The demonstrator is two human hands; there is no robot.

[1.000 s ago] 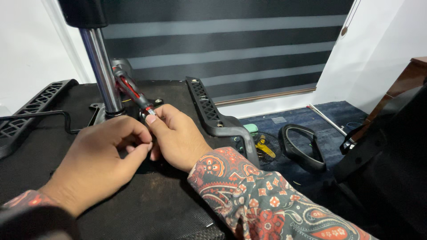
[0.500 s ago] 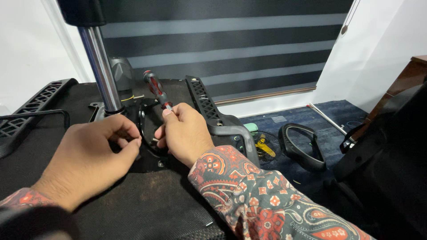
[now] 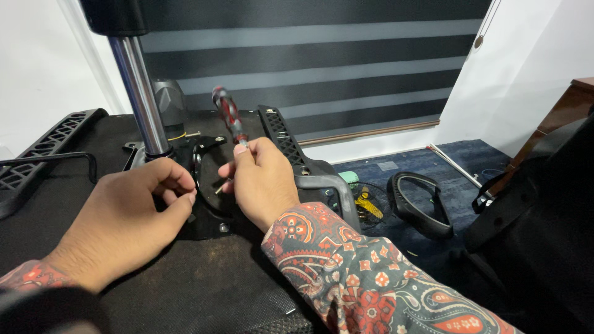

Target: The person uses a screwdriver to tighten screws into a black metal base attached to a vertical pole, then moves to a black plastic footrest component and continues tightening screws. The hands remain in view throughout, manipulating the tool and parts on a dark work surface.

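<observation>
My right hand [image 3: 263, 182] grips a screwdriver with a red and black handle [image 3: 228, 115], held nearly upright, its tip down at a black metal mechanism plate [image 3: 210, 192] on the underside of a black mesh chair seat [image 3: 204, 284]. My left hand [image 3: 130, 213] rests on the seat just left of the plate, fingers curled near the screwdriver's tip; whether it pinches anything I cannot tell. A chrome gas-lift cylinder [image 3: 139, 93] rises from the plate behind my left hand.
Black plastic armrest brackets lie on both sides, one at the left [image 3: 43, 145] and one at the right [image 3: 291, 145]. On the blue carpet to the right lie a black curved chair part [image 3: 421, 204] and a small yellow tool [image 3: 370, 207]. A striped blind covers the window behind.
My right hand has swung the screwdriver from a low slant to nearly upright. My hands, pressed together a second ago, have drawn apart, uncovering the plate.
</observation>
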